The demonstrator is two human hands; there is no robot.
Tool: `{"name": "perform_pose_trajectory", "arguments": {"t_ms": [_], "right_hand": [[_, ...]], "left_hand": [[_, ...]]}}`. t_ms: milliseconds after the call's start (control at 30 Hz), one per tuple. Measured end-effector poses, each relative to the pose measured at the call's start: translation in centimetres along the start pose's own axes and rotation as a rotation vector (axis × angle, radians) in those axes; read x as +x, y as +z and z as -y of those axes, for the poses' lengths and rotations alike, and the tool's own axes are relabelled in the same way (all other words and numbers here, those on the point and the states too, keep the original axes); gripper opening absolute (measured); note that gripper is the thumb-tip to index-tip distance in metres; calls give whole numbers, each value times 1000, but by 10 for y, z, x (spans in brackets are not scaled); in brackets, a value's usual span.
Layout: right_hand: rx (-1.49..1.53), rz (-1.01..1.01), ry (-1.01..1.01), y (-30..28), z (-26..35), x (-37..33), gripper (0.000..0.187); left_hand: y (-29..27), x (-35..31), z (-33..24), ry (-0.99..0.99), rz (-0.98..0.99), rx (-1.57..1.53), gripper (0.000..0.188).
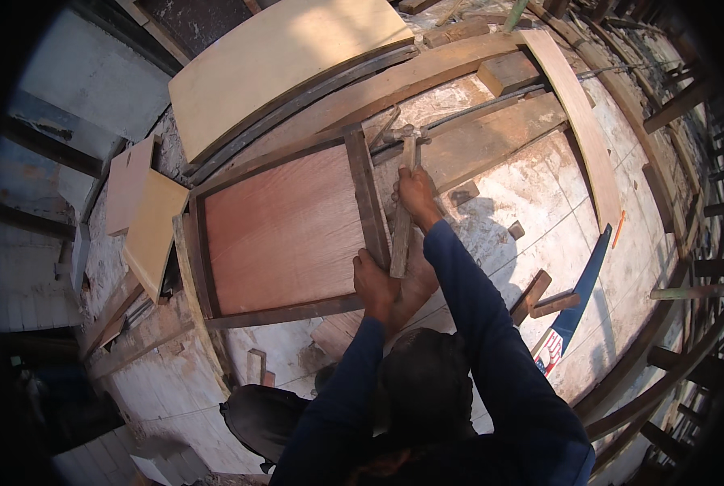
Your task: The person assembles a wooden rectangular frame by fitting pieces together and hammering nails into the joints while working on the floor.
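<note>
A framed wooden panel (285,231), reddish board inside a dark wooden frame, lies flat in front of me. My right hand (417,197) is closed around the wooden handle of a hammer (409,154), gripping it high, close below the head. The hammer lies along the outer side of the panel's right rail, its head pointing away from me. My left hand (374,283) is closed at the near right corner of the panel, with fingers on the rail, close to the handle's lower end. Its fingertips are partly hidden.
Thick planks (500,138) lie beyond the panel. A pale plywood sheet (289,65) rests at the far left. On the right are a handsaw (581,287), an orange pencil (619,229), wood offcuts (532,296) and a long thin board (577,121). Curved timbers (662,389) line the right side.
</note>
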State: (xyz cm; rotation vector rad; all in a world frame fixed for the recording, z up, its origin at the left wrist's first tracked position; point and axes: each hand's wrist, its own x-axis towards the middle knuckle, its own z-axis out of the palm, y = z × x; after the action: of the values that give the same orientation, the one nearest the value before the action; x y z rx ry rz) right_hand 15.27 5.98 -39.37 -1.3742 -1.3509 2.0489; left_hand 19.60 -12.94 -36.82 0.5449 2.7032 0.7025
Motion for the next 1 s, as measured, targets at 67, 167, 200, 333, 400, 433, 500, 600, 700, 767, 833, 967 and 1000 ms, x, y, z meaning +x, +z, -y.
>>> {"name": "perform_pose_trajectory", "arguments": {"t_ms": [67,167,200,333,400,433,500,600,700,767,833,967,1000], "right_hand": [[-585,-53,-396,-16,-15,20,32],[-700,-87,-559,-17,-6,2,30],[-788,-103,-640,-13,6,-14,33],[-1027,38,-855,-8,80,-50,24],[-1099,70,-918,-2,79,-41,24],[-1225,98,-838,-5,69,-29,22],[-1352,130,-776,-3,74,-21,21],[-1323,57,-661,4,87,-29,21],[-1182,56,-750,14,99,-52,24],[-1279,103,-707,5,65,-40,26],[-1357,144,-678,-4,60,-29,28],[-1320,175,-656,-5,64,-17,30],[-1252,157,-634,-10,55,-22,36]], "left_hand": [[14,-3,-16,-27,19,-59,48],[14,0,-9,-73,-49,-81,47],[12,-1,-2,-74,-53,-71,46],[7,-1,-15,-93,-51,-100,43],[10,-3,-13,-100,-66,-105,43],[12,-4,-17,-86,-79,-107,43],[12,-4,-20,-105,-67,-104,45],[13,-5,-20,-133,-39,-86,45],[9,-1,-16,-122,-57,-70,44],[10,-6,-15,-92,-68,-62,43],[9,-5,-22,-67,-18,-111,44],[-19,-17,-9,62,-167,-13,66],[-34,-25,2,114,-373,43,75]]}}
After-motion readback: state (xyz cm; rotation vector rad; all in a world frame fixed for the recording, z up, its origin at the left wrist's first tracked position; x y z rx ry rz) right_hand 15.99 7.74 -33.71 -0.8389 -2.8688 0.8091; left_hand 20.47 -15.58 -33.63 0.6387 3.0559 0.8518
